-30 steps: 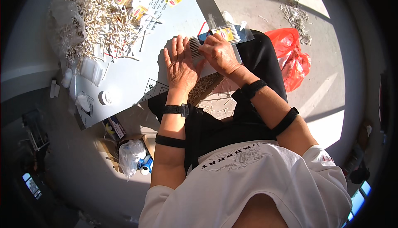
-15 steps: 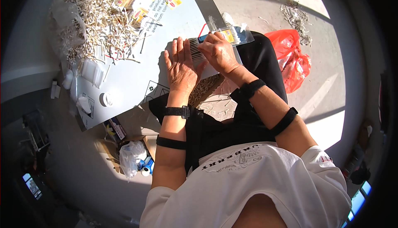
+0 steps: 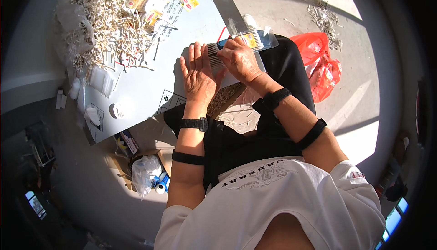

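Observation:
A row of cotton swabs (image 3: 213, 55) lies side by side on the table's near right edge, between my two hands. My left hand (image 3: 198, 78) is flat on the table with its fingers stretched out, its index side against the row's left end. Over the row's right part, my right hand (image 3: 240, 61) is closed with its fingers curled down; what they grip is hidden. A bit of something blue (image 3: 221, 43) shows beside its fingertips. Just beyond that hand lies a clear plastic packet of swabs with a yellow label (image 3: 250, 40), reaching past the table edge.
A large heap of loose swabs (image 3: 114, 27) covers the table's far left, with several yellow-labelled packets (image 3: 189, 0) beside it. A tape roll (image 3: 116, 110) sits near the left corner. Red plastic bags (image 3: 316, 63) and scattered swabs lie on the floor at right. Below the table stands an open carton (image 3: 125, 170).
My right hand has shifted very slightly left and toward me over the swab row. My left hand stays nearly where it was.

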### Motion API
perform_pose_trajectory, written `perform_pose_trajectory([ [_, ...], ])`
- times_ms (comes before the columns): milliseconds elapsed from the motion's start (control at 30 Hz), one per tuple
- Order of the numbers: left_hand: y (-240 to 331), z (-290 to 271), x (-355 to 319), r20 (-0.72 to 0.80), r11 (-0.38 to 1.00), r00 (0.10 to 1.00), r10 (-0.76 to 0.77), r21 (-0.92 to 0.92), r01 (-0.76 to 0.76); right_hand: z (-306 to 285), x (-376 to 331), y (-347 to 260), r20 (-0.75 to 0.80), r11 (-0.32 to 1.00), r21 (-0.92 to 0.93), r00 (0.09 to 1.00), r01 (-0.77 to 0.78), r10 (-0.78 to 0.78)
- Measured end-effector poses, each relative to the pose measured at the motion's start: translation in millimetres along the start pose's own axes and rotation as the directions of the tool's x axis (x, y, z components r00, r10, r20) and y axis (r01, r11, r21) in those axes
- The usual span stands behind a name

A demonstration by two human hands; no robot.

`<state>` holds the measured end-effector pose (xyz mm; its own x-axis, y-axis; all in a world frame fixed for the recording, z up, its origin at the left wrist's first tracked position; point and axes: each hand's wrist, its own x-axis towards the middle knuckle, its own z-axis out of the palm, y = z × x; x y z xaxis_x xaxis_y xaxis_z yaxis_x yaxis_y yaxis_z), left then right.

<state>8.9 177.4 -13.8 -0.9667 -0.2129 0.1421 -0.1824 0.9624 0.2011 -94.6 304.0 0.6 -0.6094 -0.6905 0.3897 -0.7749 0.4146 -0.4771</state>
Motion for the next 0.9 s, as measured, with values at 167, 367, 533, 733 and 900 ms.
perform_pose_trajectory([
  [167, 2, -2, 1, 0.01, 1.0, 1.0, -0.006, -0.01, 0.006, 1, 2, 0, -0.037, 0.999, 0.018, 0.999, -0.03, 0.031],
  [367, 3, -3, 1, 0.004, 1.0, 1.0, -0.013, -0.003, 0.013, 5, 6, 3, -0.04, 1.0, -0.01, 0.999, -0.021, 0.021],
  [533, 2, -2, 2, 0.004, 1.0, 1.0, -0.01, 0.003, 0.01, 4, 5, 3, -0.034, 1.0, 0.003, 0.999, -0.02, 0.02],
  [733, 2, 0, 2, -0.002, 1.0, 1.0, -0.012, 0.009, 0.012, 4, 9, 4, -0.046, 0.999, 0.028, 0.998, -0.036, 0.038],
  [900, 0, 3, 2, 0.007, 1.0, 1.0, -0.023, -0.018, 0.023, 5, 24, 7, -0.048, 0.998, 0.019, 0.997, -0.061, 0.061],
])
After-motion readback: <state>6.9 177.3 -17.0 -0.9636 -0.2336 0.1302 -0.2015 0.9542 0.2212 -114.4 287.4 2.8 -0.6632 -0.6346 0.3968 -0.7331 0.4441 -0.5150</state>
